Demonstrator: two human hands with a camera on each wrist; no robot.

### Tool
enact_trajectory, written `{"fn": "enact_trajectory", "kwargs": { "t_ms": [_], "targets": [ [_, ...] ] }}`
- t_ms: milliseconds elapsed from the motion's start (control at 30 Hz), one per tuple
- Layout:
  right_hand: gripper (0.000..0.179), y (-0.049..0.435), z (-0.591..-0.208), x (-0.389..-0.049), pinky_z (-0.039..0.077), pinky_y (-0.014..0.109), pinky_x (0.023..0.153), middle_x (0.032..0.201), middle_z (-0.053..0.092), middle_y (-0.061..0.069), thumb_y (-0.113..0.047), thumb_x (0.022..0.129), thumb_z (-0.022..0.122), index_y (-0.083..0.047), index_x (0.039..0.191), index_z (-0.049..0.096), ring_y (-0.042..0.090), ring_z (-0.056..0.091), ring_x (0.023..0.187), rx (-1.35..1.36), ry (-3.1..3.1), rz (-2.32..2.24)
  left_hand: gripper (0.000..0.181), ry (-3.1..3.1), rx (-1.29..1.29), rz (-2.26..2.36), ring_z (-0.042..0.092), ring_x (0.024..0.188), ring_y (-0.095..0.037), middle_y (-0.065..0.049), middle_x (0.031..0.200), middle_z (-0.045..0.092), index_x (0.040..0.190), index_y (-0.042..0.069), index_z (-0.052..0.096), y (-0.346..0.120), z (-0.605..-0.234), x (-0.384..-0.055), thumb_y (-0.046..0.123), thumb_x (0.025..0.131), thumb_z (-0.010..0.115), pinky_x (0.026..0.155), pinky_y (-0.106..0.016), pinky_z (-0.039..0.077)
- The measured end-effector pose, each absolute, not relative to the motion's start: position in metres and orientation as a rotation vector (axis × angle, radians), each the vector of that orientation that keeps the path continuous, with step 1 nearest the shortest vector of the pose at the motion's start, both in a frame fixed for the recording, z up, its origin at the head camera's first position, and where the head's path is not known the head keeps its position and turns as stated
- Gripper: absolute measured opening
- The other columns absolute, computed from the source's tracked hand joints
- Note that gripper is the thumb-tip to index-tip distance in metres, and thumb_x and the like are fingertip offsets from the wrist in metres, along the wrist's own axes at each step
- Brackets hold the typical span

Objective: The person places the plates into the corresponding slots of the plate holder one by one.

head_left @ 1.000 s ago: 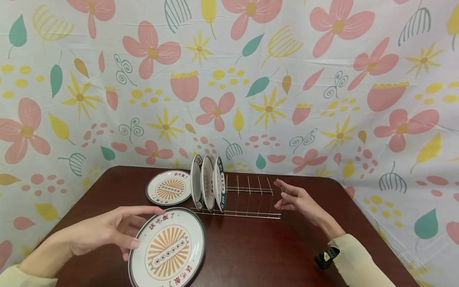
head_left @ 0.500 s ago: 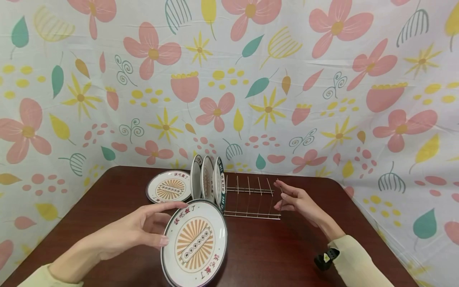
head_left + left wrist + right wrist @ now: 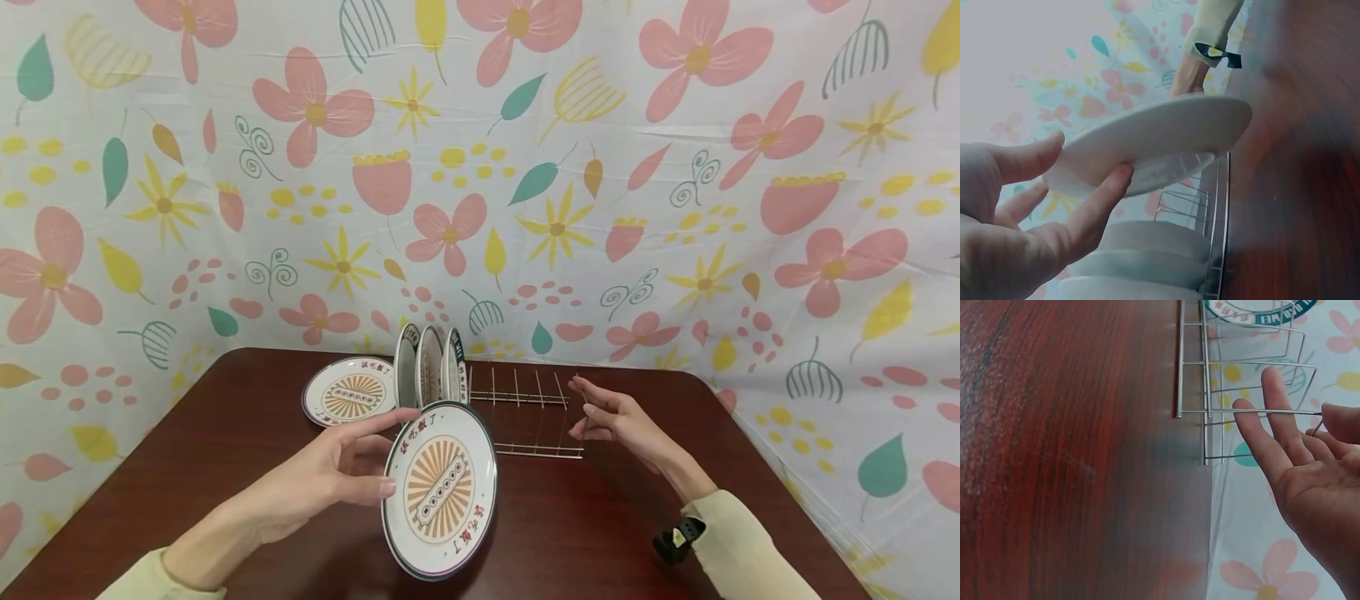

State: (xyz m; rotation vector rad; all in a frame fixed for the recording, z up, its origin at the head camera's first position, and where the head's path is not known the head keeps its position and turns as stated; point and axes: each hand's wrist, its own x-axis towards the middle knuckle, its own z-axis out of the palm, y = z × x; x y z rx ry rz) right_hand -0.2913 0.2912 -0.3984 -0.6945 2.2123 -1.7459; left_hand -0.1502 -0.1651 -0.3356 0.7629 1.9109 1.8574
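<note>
The white fabric backdrop (image 3: 480, 108), printed with pink, yellow and teal flowers, hung lightly creased behind the dark red-brown, wood-grained table (image 3: 585, 533). That glossy top looked slick, so the open, slender rack of silver metal wire (image 3: 1205, 364) probably needed steadying. The bare right hand (image 3: 618, 423) did this well, pinching the end upright with its thumb against its fingers; a light, constant hold would likely serve better than a squeeze that might bend the wire.

The bare left hand (image 3: 330, 467) gripped the rim of a round white plate (image 3: 440, 492), thumb opposed to fingers. This plate was held tilted above the table, in front of the rack. Its smooth, ceramic-looking glaze called for a firm pinch, a level wrist and an edge turned in line with the wire slots, well clear of the three white, dark-green-rimmed plates (image 3: 430, 367) upright at the rack's left end. A matching flat-lying plate (image 3: 348, 392) sat left of them, its tan sunburst ringed by small red characters.
</note>
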Motion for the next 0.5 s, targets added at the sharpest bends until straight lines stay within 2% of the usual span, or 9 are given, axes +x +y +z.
{"fn": "enact_trajectory", "kwargs": {
  "t_ms": [200,500],
  "targets": [
    [0.061,0.292,-0.4,-0.292,0.058,0.042,0.098,0.17,0.022,0.023,-0.008,0.113,0.047,0.0,0.166,0.019,0.031,0.072,0.102,-0.699,2.223,-1.738,0.076,1.871,0.681,1.963,0.069,0.11,-0.038,-0.03,0.132,0.058,0.164,0.015,0.038,-0.153,-0.337,-0.151,0.0,0.098,0.071,0.09,-0.052,0.06],
    [0.063,0.292,-0.4,-0.292,0.057,0.044,0.098,0.17,0.022,0.024,-0.013,0.113,0.049,0.0,0.166,0.019,0.034,0.072,0.102,-0.705,2.225,-1.738,0.075,2.002,0.671,1.965,0.067,0.11,-0.042,-0.034,0.135,0.055,0.164,0.014,0.039,-0.143,-0.335,-0.157,-0.001,0.098,0.071,0.082,-0.051,0.063]
  ]
}}
